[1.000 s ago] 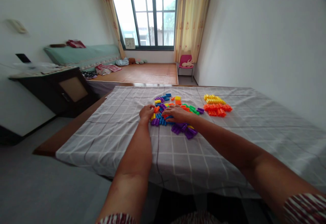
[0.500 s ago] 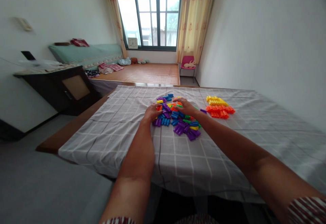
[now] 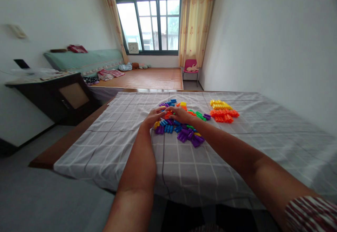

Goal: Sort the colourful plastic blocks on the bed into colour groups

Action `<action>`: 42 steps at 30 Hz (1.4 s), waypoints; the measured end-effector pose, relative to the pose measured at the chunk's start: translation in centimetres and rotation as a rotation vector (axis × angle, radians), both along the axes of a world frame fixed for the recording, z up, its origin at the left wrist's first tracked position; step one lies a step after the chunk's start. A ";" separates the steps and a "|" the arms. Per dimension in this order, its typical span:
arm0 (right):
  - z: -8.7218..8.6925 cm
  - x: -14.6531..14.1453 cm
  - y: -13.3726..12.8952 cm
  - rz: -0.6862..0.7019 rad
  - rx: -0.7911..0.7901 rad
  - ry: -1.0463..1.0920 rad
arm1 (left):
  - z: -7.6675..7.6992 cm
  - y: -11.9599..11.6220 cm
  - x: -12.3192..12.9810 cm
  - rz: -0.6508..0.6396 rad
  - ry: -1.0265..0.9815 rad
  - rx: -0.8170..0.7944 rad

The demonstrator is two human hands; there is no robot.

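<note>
Small ribbed plastic pieces in purple, blue, green, yellow and orange lie in a loose pile, with several purple pieces at its near side and blue pieces near the left hand. At the pile's left side, my left hand has its fingers curled around an orange plastic piece. My right hand comes in from the right, its fingers closed on that same orange piece. Fingertips of both hands meet there and partly cover it. Green pieces lie just beyond the right wrist.
To the right, yellow pieces and orange pieces are gathered in rows on the grey checked cloth. A dark cabinet stands at left. Beyond the table are a bed and a pink chair.
My right hand has moved left from over the pile's middle to meet my left hand at the orange piece. Green and orange pieces it covered now show. The view has shifted slightly.
</note>
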State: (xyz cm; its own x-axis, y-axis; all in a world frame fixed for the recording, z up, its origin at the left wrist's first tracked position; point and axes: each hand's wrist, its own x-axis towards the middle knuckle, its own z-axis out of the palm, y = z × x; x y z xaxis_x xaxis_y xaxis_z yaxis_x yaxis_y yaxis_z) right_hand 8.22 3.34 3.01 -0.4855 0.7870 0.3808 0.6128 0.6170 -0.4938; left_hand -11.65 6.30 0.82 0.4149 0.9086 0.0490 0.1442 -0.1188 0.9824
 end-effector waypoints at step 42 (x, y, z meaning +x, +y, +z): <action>-5.5 28.8 -10.7 -1.115 0.137 0.053 | -4.0 3.0 -0.2 0.465 0.272 0.297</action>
